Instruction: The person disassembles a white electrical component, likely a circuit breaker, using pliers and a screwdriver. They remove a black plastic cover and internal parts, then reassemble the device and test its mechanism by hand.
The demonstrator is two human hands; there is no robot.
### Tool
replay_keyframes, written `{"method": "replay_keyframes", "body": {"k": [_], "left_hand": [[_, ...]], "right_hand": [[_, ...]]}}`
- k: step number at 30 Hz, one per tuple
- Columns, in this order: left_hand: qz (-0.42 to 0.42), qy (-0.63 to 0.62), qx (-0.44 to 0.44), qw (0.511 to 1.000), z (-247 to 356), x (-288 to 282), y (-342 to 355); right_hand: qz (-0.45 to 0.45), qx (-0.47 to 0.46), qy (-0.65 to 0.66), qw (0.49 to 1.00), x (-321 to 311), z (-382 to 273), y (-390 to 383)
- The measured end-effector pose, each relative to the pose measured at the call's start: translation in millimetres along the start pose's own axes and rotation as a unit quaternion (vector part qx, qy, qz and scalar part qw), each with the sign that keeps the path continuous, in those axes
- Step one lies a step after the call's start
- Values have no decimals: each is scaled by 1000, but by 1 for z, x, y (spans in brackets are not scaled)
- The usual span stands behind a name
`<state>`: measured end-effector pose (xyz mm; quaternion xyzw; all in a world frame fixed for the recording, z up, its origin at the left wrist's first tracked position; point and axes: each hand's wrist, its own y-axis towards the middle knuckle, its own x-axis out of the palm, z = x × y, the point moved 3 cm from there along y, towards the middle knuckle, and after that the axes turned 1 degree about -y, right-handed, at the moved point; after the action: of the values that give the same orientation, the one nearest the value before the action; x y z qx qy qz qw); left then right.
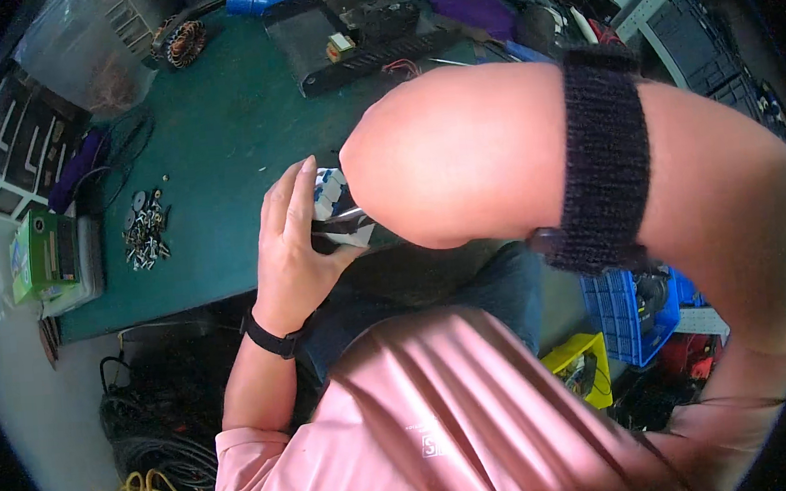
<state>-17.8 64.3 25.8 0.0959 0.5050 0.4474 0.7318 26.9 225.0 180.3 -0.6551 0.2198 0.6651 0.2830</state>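
A small white-and-blue object (329,191) is held by the left hand (291,221) at the near edge of the table (224,203), between the fingers on its left side and the thumb on its near side. Below its blue-marked face, a dark part with a bright edge and a pale piece are seen, but how these are joined cannot be told. The right hand (460,152) is raised close to the camera, and the object is partly covered by it; its fingers are hidden, so it cannot be told whether anything is gripped there. The work seems to be in progress, not finished, as the object is held up and not set down. What is already completed on it cannot be judged from this view. On the left of the table, many loose screws (146,237) are gathered in a pile, not fixed into anything. At the far side, an open black casing (303,45) is left lying, touched by neither hand.
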Motion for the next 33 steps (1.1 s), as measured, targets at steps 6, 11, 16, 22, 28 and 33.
{"method": "replay_keyframes", "body": {"k": [6, 11, 16, 22, 28, 33], "left_hand": [[33, -33, -11, 999, -1, -1, -6], [27, -22, -17, 999, -1, 2, -7], [28, -17, -32, 999, 1, 2, -7], [32, -1, -21, 999, -1, 1, -9], [69, 3, -13, 998, 3, 2, -1], [45, -1, -21, 999, 2, 3, -6]], "right_hand": [[-71, 159, 124, 977, 0, -13, -10], [-92, 217, 150, 960, 14, -15, -25], [-81, 274, 196, 938, 27, -17, -32], [-89, 234, 161, 955, 15, -13, -24], [-64, 152, 113, 980, -29, -21, -15], [-178, 150, 140, 962, 18, -4, -17]]}}
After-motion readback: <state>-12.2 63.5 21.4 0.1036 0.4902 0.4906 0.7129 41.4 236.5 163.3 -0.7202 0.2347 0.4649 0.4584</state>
